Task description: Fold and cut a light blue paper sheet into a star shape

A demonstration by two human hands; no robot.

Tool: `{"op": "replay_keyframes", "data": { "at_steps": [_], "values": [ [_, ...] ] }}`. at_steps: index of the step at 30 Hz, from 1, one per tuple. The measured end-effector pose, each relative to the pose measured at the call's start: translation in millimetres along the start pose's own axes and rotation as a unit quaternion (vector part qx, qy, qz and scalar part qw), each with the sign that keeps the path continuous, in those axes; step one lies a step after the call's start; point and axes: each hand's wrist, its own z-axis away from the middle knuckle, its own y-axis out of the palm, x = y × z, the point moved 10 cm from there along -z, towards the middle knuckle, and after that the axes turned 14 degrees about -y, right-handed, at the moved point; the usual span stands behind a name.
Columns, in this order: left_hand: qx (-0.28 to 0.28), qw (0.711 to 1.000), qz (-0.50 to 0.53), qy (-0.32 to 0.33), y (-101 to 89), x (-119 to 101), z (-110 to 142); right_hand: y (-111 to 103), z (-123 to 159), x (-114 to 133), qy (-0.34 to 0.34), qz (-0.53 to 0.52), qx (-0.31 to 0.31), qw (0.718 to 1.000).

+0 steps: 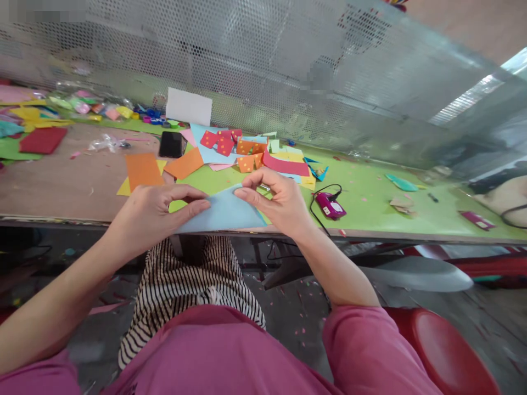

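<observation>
A light blue sheet of paper (224, 213) is held between my two hands over the table's front edge. My left hand (162, 209) pinches its left side between thumb and fingers. At its upper edge, my right hand (274, 197) grips the paper with thumb and forefinger. The sheet looks folded over, with a slanting edge to the right. Just beyond it lie orange paper pieces (144, 171), red dotted paper pieces (224, 145), orange dotted pieces (247, 163) and a curved red strip (286, 164).
A black phone (171, 144) and a white card (188, 107) are behind my left hand. Right of my right hand sits a purple device (330, 206) with a black cable. A perforated metal panel (255, 66) rises behind the table. Another person's arm (504, 200) is at far right.
</observation>
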Motion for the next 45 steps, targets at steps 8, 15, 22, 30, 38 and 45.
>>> {"op": "replay_keyframes", "data": {
  "at_steps": [8, 15, 22, 30, 38, 45],
  "values": [
    [-0.036, 0.992, -0.066, 0.099, -2.2, -20, -4, 14, -1, 0, -0.04, 0.026, 0.086, 0.995],
    [-0.179, 0.949, -0.232, 0.112, -23.6, -20, -6, -37, -23, -2, -0.133, 0.189, -0.058, 0.971],
    [-0.09, 0.91, -0.404, -0.025, 23.6, 0, -11, -60, 10, -82, -0.011, 0.234, -0.001, 0.972],
    [0.08, 0.893, -0.441, -0.037, 119.0, 21, -32, -123, 108, -181, 0.268, 0.324, 0.053, 0.906],
    [0.141, 0.903, -0.403, -0.046, 138.7, 35, -50, -110, 126, -214, 0.275, 0.306, 0.114, 0.904],
    [0.144, 0.938, -0.309, 0.056, 132.8, 62, -43, -128, 131, -240, 0.265, 0.285, 0.122, 0.913]
  ]
}}
